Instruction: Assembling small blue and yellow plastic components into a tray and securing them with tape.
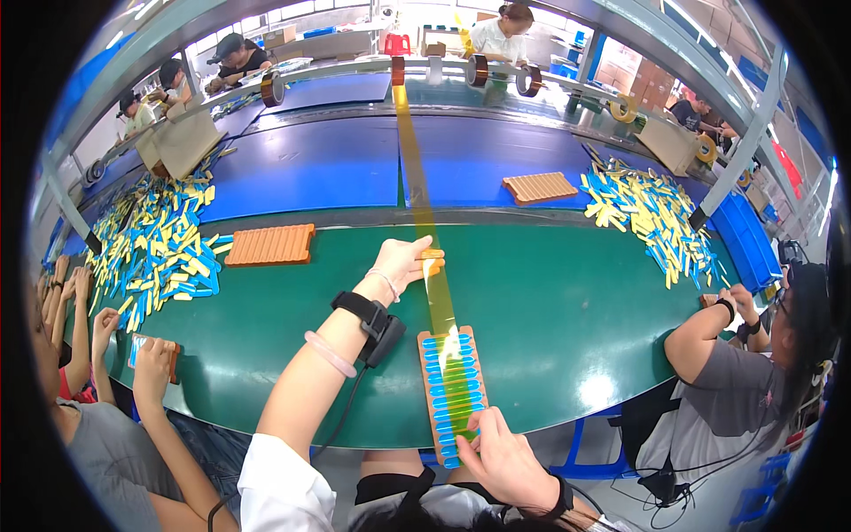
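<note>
A long strip of amber, see-through tape (417,168) runs from a roll on the rail down toward me. Partway along, my left hand (406,263) is closed on it, with yellow finger covers on some fingertips. The strip's near end lies over a grooved orange-brown block (424,383), across a row of blue pieces (435,379) set in its grooves. At the block's near right edge, my right hand (507,457) pinches thumb and fingers at the tape's end. The block sits at the green table's near edge, partly overhanging it.
Similar grooved blocks lie at left (269,246) and far right (540,187). Piles of blue and yellow pieces stand at left (168,248) and right (651,213). A tape roll (398,71) hangs on the overhead rail. Co-workers (745,346) sit close on both sides.
</note>
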The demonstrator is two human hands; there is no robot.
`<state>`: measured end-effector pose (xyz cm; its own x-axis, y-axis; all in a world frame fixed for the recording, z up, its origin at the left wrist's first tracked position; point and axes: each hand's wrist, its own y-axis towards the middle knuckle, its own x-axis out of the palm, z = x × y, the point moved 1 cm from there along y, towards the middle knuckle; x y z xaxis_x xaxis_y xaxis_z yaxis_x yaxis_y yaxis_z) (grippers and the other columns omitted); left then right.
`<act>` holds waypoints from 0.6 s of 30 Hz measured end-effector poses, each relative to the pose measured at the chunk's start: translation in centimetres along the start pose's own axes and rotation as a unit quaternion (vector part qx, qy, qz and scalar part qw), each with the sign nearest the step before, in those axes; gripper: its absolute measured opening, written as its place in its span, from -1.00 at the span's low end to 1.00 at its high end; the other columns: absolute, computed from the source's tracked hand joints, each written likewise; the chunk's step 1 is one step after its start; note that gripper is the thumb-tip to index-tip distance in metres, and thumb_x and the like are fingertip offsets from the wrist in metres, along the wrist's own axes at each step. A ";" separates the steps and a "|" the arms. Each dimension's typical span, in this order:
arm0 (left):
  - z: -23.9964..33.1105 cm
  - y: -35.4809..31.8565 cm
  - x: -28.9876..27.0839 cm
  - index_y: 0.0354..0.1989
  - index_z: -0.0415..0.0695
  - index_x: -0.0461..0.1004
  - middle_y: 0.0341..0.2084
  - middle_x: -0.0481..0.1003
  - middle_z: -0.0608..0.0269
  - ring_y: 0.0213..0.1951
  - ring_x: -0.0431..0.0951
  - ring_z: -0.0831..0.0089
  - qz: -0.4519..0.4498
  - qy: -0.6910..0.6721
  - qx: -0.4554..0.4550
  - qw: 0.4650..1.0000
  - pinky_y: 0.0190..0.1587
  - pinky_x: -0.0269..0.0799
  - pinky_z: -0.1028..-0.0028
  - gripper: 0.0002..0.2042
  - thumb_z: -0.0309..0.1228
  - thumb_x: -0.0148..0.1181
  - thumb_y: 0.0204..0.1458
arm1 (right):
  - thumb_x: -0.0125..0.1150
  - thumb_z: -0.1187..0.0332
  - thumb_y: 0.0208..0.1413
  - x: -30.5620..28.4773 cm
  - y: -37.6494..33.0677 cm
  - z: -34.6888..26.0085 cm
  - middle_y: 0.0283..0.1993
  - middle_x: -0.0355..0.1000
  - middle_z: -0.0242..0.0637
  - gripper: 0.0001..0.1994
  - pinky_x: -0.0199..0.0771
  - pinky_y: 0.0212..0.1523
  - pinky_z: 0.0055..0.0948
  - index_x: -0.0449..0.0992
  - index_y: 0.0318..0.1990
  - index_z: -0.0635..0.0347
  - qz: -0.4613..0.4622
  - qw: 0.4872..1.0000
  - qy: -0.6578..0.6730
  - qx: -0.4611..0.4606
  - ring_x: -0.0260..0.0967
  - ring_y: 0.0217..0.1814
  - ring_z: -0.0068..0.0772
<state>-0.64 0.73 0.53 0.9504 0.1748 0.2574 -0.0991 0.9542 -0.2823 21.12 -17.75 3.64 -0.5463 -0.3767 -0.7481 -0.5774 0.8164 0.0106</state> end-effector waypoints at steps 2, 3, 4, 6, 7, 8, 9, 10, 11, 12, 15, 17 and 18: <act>-0.6 0.7 0.3 -0.20 -0.43 0.30 -0.24 0.41 -0.05 -0.28 0.49 0.35 -0.012 0.005 0.020 1.000 -0.24 0.41 0.49 -0.67 -0.37 0.03 -0.01 | 0.01 0.42 0.00 -0.3 0.5 -0.2 -0.37 0.16 -0.14 -0.76 0.34 -0.56 -0.34 0.12 -0.28 0.33 -0.024 1.000 0.012 0.008 0.40 -0.47 -0.29; -0.6 0.3 0.9 -0.26 -0.42 0.34 -0.34 0.45 0.01 -0.32 0.50 0.38 0.011 0.064 0.074 0.995 -0.26 0.42 0.51 -0.74 -0.41 0.00 0.00 | -0.02 0.42 0.00 -0.5 0.7 -0.3 -0.35 0.16 -0.10 -0.76 0.33 -0.55 -0.28 0.11 -0.26 0.34 -0.029 0.999 0.018 0.015 0.37 -0.50 -0.18; -0.7 0.1 1.2 -0.32 -0.41 0.39 -0.43 0.49 0.08 -0.36 0.51 0.42 0.035 0.124 0.128 0.983 -0.29 0.42 0.54 -0.78 -0.45 -0.04 0.02 | -0.02 0.42 0.00 -0.7 1.2 -0.4 -0.35 0.16 -0.10 -0.76 0.33 -0.55 -0.28 0.11 -0.26 0.34 -0.031 0.999 0.019 0.018 0.37 -0.50 -0.18; -1.4 0.2 1.4 -0.32 -0.39 0.40 -0.43 0.50 0.12 -0.34 0.50 0.50 0.061 0.194 0.163 0.965 -0.29 0.40 0.58 -0.79 -0.44 -0.04 0.02 | -0.04 0.40 -0.01 -1.3 2.6 -0.5 -0.34 0.16 -0.07 -0.75 0.33 -0.52 -0.22 0.11 -0.25 0.34 -0.024 0.999 -0.021 0.019 0.31 -0.50 -0.05; -1.2 -0.3 1.9 -0.33 -0.38 0.40 -0.43 0.50 0.13 -0.35 0.50 0.52 0.070 0.211 0.177 0.959 -0.29 0.39 0.58 -0.79 -0.44 -0.04 0.02 | -0.03 0.39 -0.05 -1.5 3.5 -0.1 -0.32 0.16 -0.03 -0.73 0.32 -0.47 -0.16 0.10 -0.24 0.33 -0.022 1.000 -0.003 0.008 0.26 -0.46 0.07; -1.1 -0.8 1.9 -0.33 -0.38 0.41 -0.43 0.50 0.14 -0.35 0.50 0.53 0.084 0.231 0.189 0.951 -0.30 0.38 0.59 -0.79 -0.44 -0.04 0.02 | -0.04 0.39 -0.05 -1.2 5.0 0.3 -0.31 0.16 -0.01 -0.72 0.32 -0.45 -0.15 0.09 -0.24 0.34 -0.008 1.000 -0.012 0.005 0.25 -0.44 0.09; -1.3 -1.0 1.8 -0.34 -0.38 0.41 -0.43 0.51 0.16 -0.36 0.50 0.56 0.084 0.237 0.187 0.950 -0.30 0.37 0.59 -0.79 -0.44 -0.03 0.01 | -0.04 0.40 -0.06 -0.7 6.8 0.7 -0.31 0.16 0.01 -0.71 0.32 -0.43 -0.13 0.08 -0.23 0.35 0.006 1.000 -0.022 0.002 0.25 -0.42 0.11; -1.4 -1.2 2.3 -0.34 -0.38 0.41 -0.43 0.51 0.16 -0.36 0.50 0.56 0.078 0.233 0.188 0.951 -0.30 0.37 0.59 -0.79 -0.44 -0.03 0.01 | -0.05 0.40 -0.06 -0.7 8.3 1.1 -0.31 0.16 0.03 -0.71 0.31 -0.42 -0.12 0.08 -0.24 0.36 0.034 0.998 -0.046 -0.026 0.24 -0.41 0.13; -1.5 -1.5 2.4 -0.35 -0.38 0.41 -0.43 0.51 0.16 -0.36 0.49 0.55 0.074 0.246 0.184 0.949 -0.30 0.37 0.59 -0.79 -0.44 -0.02 0.01 | -0.06 0.40 -0.07 -0.6 10.1 1.3 -0.30 0.16 0.05 -0.71 0.31 -0.41 -0.10 0.07 -0.24 0.38 0.060 0.995 -0.063 -0.059 0.23 -0.40 0.16; -1.5 -1.9 2.4 -0.36 -0.39 0.41 -0.43 0.51 0.15 -0.36 0.49 0.55 0.069 0.258 0.182 0.946 -0.30 0.37 0.59 -0.79 -0.44 -0.02 0.01 | -0.07 0.40 -0.07 -0.9 12.0 1.0 -0.30 0.14 0.09 -0.71 0.30 -0.38 -0.08 0.07 -0.25 0.40 0.061 0.995 -0.064 -0.044 0.22 -0.39 0.18; -2.0 -1.2 2.3 -0.40 -0.37 0.43 -0.48 0.51 0.12 -0.42 0.51 0.49 0.070 0.260 0.182 0.946 -0.35 0.38 0.56 -0.77 -0.39 0.00 -0.02 | -0.05 0.48 -0.11 -2.3 14.6 1.1 -0.31 0.16 0.14 -0.74 0.35 -0.42 -0.08 0.09 -0.27 0.38 0.105 0.990 -0.063 -0.067 0.26 -0.42 0.18; -2.0 -0.7 1.2 -0.45 -0.33 0.46 -0.44 0.50 0.03 -0.41 0.53 0.38 0.035 0.209 0.128 0.969 -0.38 0.40 0.50 -0.75 -0.36 -0.03 -0.05 | -0.06 0.49 -0.11 -3.6 14.4 0.7 -0.30 0.18 0.07 -0.77 0.32 -0.34 -0.10 0.12 -0.27 0.34 0.145 0.987 -0.004 -0.066 0.25 -0.34 0.13; -1.8 -0.1 -0.7 -0.34 -0.30 0.41 -0.32 0.47 0.00 -0.33 0.51 0.35 -0.011 0.210 0.092 0.973 -0.32 0.39 0.48 -0.78 -0.41 -0.02 -0.09 | -0.07 0.49 -0.11 -4.0 14.0 0.4 -0.27 0.19 0.02 -0.77 0.31 -0.31 -0.12 0.13 -0.25 0.32 0.127 0.991 0.018 -0.039 0.25 -0.31 0.11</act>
<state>-0.80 0.06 -1.27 0.9857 0.0769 -0.1502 -0.0925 0.9907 -0.0999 15.48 -4.68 6.50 -0.7001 -0.1805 -0.6908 -0.4639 0.8505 0.2480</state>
